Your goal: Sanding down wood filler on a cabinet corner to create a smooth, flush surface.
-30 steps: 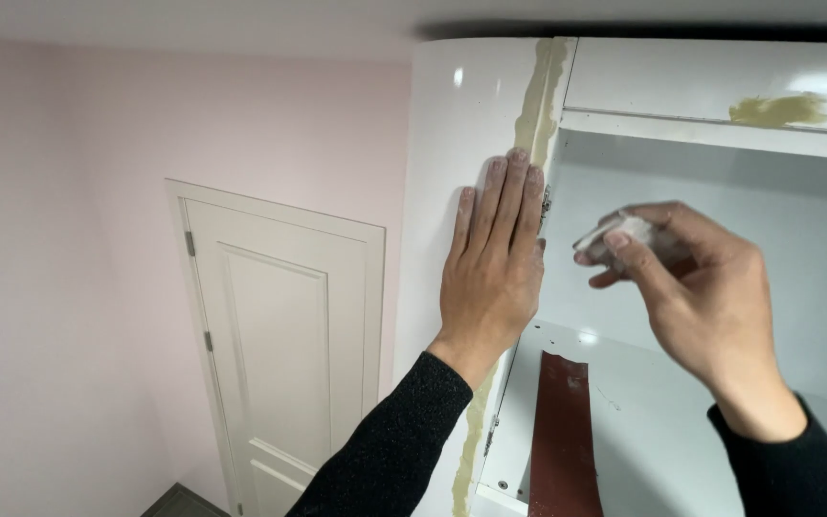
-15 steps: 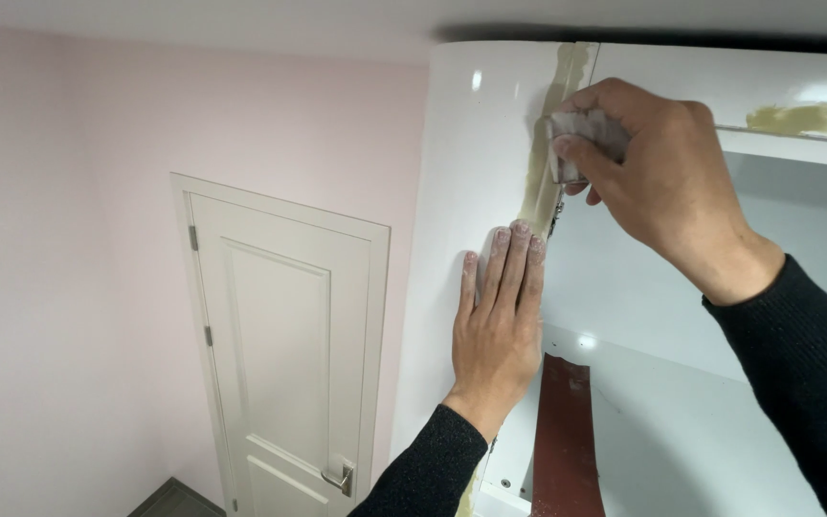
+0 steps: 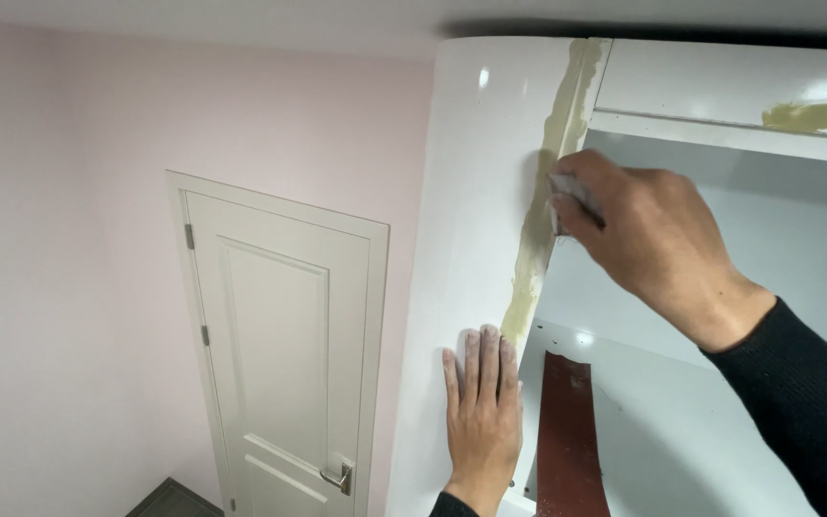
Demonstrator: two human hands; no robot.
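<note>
A white cabinet side panel (image 3: 476,220) carries a yellowish filler strip (image 3: 546,191) running down its front edge. My right hand (image 3: 638,235) is closed on a small pale sanding piece (image 3: 567,196) and presses it against the strip about halfway down. Lower on the panel, my left hand (image 3: 482,412) lies flat with the fingers together, beside the bottom end of the strip. Both arms are in black sleeves.
The cabinet's top rail (image 3: 729,86) has a second filler patch (image 3: 811,117). Inside the cabinet is a white shelf (image 3: 681,421) with a dark red strip (image 3: 569,431). A cream panelled door (image 3: 279,354) with a metal handle (image 3: 335,476) stands in the pink wall (image 3: 69,268) at left.
My right hand carried the sanding piece from inside the cabinet up to the strip's top, then down to its middle. My left hand slid down the panel.
</note>
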